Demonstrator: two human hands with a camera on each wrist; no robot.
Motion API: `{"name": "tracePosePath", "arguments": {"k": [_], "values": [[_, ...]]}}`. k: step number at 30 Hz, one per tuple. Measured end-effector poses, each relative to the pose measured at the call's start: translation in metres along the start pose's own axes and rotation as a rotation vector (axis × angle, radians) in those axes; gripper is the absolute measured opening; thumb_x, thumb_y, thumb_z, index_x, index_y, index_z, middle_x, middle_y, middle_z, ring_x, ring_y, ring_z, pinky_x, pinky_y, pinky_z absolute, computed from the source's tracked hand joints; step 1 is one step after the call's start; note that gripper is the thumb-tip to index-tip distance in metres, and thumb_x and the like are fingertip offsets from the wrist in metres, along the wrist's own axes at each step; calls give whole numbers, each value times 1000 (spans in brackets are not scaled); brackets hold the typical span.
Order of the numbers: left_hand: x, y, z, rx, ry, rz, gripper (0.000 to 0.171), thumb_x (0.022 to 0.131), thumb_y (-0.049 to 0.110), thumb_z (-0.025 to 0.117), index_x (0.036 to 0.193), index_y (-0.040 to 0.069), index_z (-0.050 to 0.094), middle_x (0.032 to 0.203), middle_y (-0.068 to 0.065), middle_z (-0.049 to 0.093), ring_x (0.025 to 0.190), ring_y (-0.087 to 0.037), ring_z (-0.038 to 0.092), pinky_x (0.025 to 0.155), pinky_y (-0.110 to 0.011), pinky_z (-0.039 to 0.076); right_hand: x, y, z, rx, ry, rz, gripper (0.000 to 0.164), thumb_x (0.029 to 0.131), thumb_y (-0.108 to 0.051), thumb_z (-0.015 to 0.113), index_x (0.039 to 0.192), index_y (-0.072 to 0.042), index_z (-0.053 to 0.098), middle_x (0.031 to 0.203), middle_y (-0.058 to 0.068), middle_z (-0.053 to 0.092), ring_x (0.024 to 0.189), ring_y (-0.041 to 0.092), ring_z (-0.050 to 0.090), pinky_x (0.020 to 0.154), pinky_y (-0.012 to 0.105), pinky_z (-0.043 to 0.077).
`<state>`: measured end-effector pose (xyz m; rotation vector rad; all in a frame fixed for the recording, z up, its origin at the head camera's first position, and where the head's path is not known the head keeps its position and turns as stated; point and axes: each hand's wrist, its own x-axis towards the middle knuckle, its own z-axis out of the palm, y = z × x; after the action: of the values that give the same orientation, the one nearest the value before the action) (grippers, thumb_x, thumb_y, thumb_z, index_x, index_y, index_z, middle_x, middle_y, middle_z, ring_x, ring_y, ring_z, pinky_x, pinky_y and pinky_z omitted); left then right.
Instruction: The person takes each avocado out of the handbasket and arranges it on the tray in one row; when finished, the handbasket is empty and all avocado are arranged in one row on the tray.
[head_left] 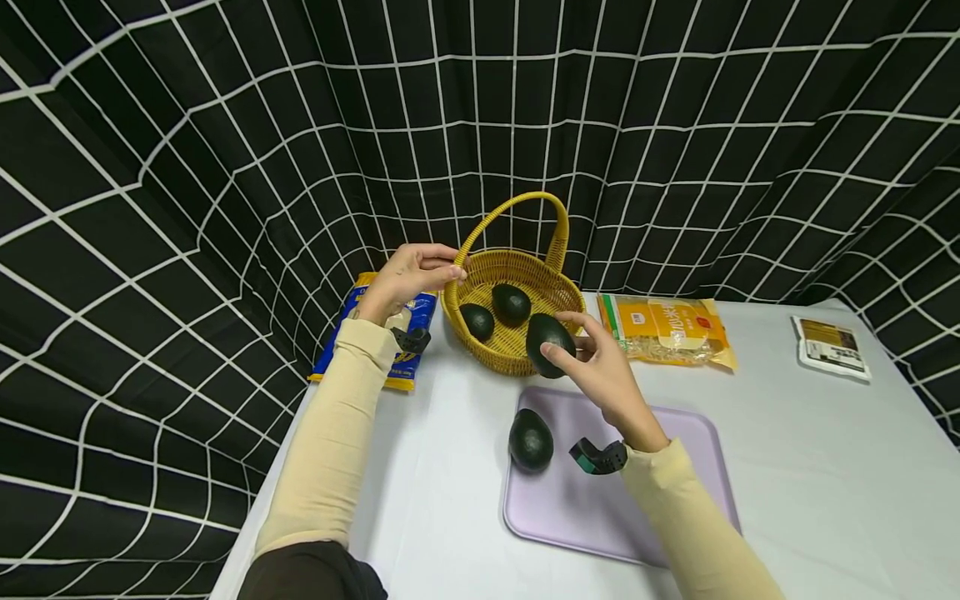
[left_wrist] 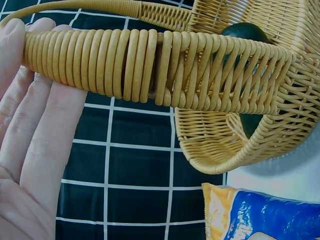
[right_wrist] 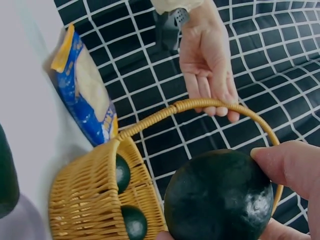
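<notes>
My left hand (head_left: 417,271) pinches the handle of a yellow wicker basket (head_left: 501,360) on its left side, thumb and fingers around the wrapped band (left_wrist: 90,62). My right hand (head_left: 600,367) grips a dark green avocado (head_left: 550,344), held over the basket's front right rim. Inside the basket lie two more avocados, one (head_left: 512,304) near the middle and one (head_left: 477,322) against the left wall. Another avocado (head_left: 531,440) rests at the left edge of a pale purple tray (head_left: 555,525), below my right hand. In the right wrist view the held avocado (right_wrist: 217,195) fills the lower middle.
A blue and yellow bag (head_left: 408,358) lies left of the basket, partly under my left wrist. Right of the basket is an orange and clear food packet (head_left: 667,332). Farther right lies a small white and brown pouch (head_left: 831,348). A black grid-patterned curtain (head_left: 480,108) hangs behind the white table.
</notes>
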<state>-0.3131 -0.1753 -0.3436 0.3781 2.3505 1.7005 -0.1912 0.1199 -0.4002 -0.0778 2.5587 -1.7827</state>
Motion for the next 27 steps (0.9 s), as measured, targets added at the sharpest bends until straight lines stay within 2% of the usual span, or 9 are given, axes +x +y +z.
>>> {"name": "tracePosePath", "arguments": {"k": [6,11,16,24,27], "values": [[0,-1,0,27,10,-1,33,97,16,71,128,6,67,110,-10,77,102,-20,74,85,-29,60,-9,4,1,26,-12,34,56,92,-32,76,142,-22,53,120,21,67,91,22,66,81,34,53],[-2,-1,0,31,12,-4,33,97,17,71,128,7,68,110,-9,77,101,-19,73,89,-33,60,-15,10,2,48,-26,68,57,92,-33,76,143,-23,52,123,22,66,94,22,68,86,37,56],[-2,-2,0,33,9,-3,34,96,18,71,128,7,68,110,-10,77,102,-19,73,91,-34,60,-20,17,3,36,-15,68,57,92,-33,76,142,-23,52,123,21,67,93,20,68,84,31,53],[0,-3,-1,16,-1,13,38,97,17,70,131,2,65,112,-11,77,103,-22,73,99,-47,56,-28,22,5,54,0,91,57,91,-31,77,142,-22,53,120,21,69,88,18,69,83,29,52],[0,-2,-1,19,-1,18,39,97,17,70,132,0,64,111,-11,77,105,-24,73,99,-47,56,-30,24,6,60,6,94,57,91,-31,77,142,-23,53,120,21,69,88,17,69,83,28,52]]}}
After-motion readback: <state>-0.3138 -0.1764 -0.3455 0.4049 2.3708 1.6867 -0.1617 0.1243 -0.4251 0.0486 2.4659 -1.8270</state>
